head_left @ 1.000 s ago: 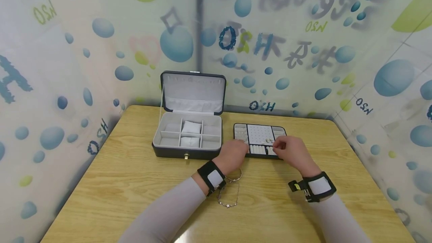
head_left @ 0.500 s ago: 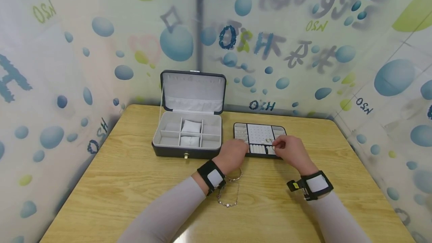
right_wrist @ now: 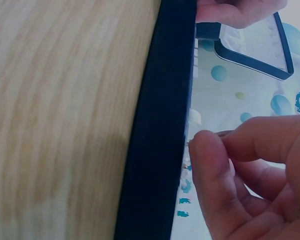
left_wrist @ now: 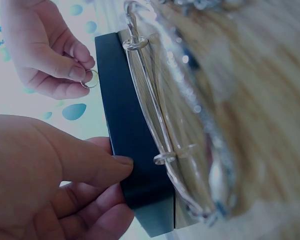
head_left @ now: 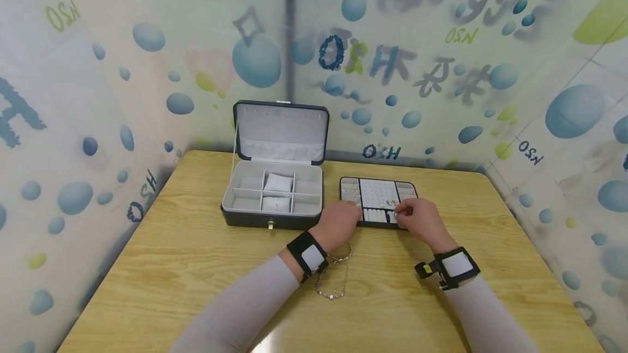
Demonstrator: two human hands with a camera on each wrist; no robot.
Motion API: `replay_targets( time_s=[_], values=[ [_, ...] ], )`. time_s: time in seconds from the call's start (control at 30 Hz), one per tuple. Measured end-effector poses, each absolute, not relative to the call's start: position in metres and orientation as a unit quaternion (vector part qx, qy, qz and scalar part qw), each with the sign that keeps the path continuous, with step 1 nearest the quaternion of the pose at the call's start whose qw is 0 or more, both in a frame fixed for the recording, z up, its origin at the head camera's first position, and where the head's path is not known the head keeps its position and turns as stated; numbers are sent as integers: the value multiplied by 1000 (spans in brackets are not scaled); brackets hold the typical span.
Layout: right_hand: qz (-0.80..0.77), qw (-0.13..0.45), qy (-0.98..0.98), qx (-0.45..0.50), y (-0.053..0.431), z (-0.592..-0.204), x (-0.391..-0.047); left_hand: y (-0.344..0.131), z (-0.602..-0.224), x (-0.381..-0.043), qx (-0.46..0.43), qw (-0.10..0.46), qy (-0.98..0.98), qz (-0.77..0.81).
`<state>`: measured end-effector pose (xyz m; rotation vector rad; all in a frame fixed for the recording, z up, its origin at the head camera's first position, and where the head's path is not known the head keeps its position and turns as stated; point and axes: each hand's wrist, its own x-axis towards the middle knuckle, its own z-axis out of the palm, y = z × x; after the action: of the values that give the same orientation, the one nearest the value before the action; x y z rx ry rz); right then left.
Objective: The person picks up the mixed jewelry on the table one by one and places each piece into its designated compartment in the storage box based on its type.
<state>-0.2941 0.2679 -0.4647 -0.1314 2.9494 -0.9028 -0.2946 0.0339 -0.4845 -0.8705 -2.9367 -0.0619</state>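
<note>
Ring [left_wrist: 96,80] sits pinched in the right grip [head_left: 424,219] at the front-right end of the tray [head_left: 375,224], held lightly for fine control I'd guess, while the left grip [head_left: 336,225] clamps the tray's near-left corner, probably so it won't slide. Also on the surface [head_left: 171,260]: one bangle [head_left: 342,261], one starry chain [head_left: 331,297], and one open box [head_left: 250,221] with two cushions [head_left: 278,183].

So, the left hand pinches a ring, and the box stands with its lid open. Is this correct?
Not quite: the right hand pinches the ring, as the left wrist view shows. The box does stand with its lid open.
</note>
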Motion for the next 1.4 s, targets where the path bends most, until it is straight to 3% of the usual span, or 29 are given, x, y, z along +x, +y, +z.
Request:
replay_targets(
  time_s=[1.4],
  values=[
    [-260, -43, 964, -47, 260, -481, -298, 32, -482, -293, -295, 51, -954, -19]
  ],
)
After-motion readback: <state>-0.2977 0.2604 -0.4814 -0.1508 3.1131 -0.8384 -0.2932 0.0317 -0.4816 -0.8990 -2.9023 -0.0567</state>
